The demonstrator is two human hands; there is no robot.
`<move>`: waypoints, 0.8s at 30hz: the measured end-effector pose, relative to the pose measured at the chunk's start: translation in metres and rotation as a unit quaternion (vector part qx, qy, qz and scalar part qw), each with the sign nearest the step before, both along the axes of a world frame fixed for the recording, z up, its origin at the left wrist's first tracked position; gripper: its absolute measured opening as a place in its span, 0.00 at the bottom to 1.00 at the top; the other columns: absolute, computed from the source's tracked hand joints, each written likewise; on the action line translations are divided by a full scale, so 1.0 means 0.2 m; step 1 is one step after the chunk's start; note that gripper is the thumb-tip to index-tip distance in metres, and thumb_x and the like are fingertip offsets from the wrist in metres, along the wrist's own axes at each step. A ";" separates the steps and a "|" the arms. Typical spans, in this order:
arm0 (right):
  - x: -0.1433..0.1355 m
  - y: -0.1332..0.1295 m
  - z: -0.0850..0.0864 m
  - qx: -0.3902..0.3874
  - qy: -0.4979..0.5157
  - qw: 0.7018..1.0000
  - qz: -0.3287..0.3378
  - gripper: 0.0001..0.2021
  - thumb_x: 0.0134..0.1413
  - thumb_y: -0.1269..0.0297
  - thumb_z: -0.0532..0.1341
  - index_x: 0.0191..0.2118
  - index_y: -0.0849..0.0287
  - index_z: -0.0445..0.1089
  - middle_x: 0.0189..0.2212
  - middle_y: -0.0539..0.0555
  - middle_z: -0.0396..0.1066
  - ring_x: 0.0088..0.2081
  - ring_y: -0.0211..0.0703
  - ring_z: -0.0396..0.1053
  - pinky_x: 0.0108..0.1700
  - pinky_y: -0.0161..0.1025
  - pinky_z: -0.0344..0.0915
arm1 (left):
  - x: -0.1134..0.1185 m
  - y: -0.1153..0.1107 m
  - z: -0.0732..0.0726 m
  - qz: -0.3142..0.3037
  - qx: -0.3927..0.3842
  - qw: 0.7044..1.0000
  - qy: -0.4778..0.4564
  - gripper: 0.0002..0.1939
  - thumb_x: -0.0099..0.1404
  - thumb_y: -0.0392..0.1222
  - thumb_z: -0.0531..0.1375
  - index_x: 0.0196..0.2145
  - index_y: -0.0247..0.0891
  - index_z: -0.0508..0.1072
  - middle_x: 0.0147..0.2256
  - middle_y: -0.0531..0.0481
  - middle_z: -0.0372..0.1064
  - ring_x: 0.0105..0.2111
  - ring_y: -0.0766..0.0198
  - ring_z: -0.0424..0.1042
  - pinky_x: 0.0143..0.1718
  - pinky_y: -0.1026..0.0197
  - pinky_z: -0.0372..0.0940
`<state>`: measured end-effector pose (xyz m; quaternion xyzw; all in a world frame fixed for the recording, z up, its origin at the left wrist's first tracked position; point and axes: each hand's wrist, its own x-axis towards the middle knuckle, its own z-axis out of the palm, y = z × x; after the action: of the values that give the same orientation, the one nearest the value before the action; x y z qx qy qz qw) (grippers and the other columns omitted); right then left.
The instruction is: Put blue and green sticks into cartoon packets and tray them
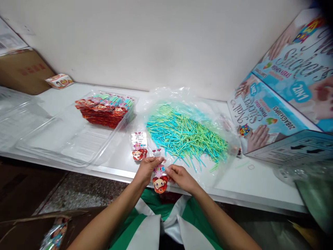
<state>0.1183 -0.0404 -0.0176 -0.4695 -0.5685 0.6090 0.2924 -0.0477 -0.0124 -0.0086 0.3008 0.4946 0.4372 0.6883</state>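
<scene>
Red-and-clear plastic marked your work: a cartoon-head packet (160, 184) was held between your hands at the front edge of the white table (262, 177). Its long axis ran away from your body toward the wall, the printed head nearest you. Your left hand (146, 171) pinched its left side, thumb and fingers drawn together; your right hand (183, 177) gripped the opposite edge with thumb and forefinger, its other fingers curled. Whether a stick sat between those right fingertips, you could not tell from this view.

Just beyond the packet and to its right spread a heap of blue and green sticks (182, 135) on a clear plastic bag (166, 94), its length slanting from far left to near right. Your right hand was the nearer to it. To the left, your left hand was nearer to a small stack of matching packets (139, 147); farther left, more filled a corner of a clear tray (102, 149).
</scene>
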 end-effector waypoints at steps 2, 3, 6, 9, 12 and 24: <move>0.08 0.03 -0.02 0.003 -0.061 0.998 -0.024 0.16 0.55 0.52 0.51 0.30 0.60 0.65 0.23 0.48 0.67 0.24 0.35 0.63 0.28 0.32 0.58 | -0.01 -0.01 -0.03 0.015 -0.027 1.000 -0.001 0.14 0.43 0.45 0.68 0.26 0.32 0.78 0.28 0.44 0.74 0.29 0.62 0.70 0.33 0.63 0.63; 0.12 0.05 -0.04 0.027 -0.114 0.992 -0.047 0.16 0.55 0.53 0.51 0.30 0.60 0.66 0.23 0.49 0.68 0.24 0.36 0.64 0.28 0.33 0.58 | -0.02 -0.02 -0.04 0.020 -0.039 0.999 -0.001 0.14 0.42 0.45 0.69 0.26 0.32 0.77 0.27 0.45 0.74 0.27 0.63 0.70 0.31 0.64 0.63; 0.24 0.11 -0.07 0.121 -0.296 0.944 -0.086 0.13 0.54 0.56 0.51 0.31 0.58 0.67 0.23 0.49 0.69 0.27 0.39 0.66 0.30 0.34 0.56 | -0.03 -0.04 -0.05 0.030 -0.063 0.998 0.003 0.14 0.41 0.44 0.69 0.25 0.32 0.77 0.25 0.46 0.73 0.24 0.66 0.69 0.28 0.65 0.62; 0.30 0.15 -0.07 0.142 -0.403 0.899 -0.095 0.12 0.55 0.58 0.50 0.35 0.57 0.68 0.26 0.50 0.71 0.29 0.40 0.67 0.29 0.33 0.54 | -0.03 -0.06 -0.05 0.033 -0.063 0.997 0.009 0.14 0.40 0.44 0.69 0.24 0.32 0.77 0.24 0.46 0.73 0.23 0.66 0.68 0.26 0.65 0.61; 0.30 0.16 -0.06 0.146 -0.455 0.874 -0.085 0.12 0.55 0.59 0.50 0.36 0.57 0.67 0.27 0.51 0.71 0.29 0.41 0.67 0.29 0.33 0.53 | -0.02 -0.07 -0.07 0.042 -0.067 0.997 0.018 0.13 0.38 0.43 0.70 0.21 0.32 0.75 0.20 0.48 0.71 0.20 0.68 0.66 0.24 0.66 0.59; -0.17 0.41 -0.04 0.157 -0.582 0.798 0.001 0.18 0.60 0.56 0.46 0.44 0.63 0.66 0.38 0.62 0.72 0.39 0.50 0.70 0.37 0.39 0.59 | -0.01 -0.06 -0.07 0.050 -0.076 0.995 -0.036 0.13 0.40 0.42 0.69 0.22 0.32 0.73 0.23 0.47 0.73 0.24 0.66 0.70 0.28 0.66 0.61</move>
<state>0.0837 0.0409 -0.0248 -0.6830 -0.7195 0.1236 -0.0249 -0.0488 -0.0238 -0.0231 0.2062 0.5158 0.4429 0.7038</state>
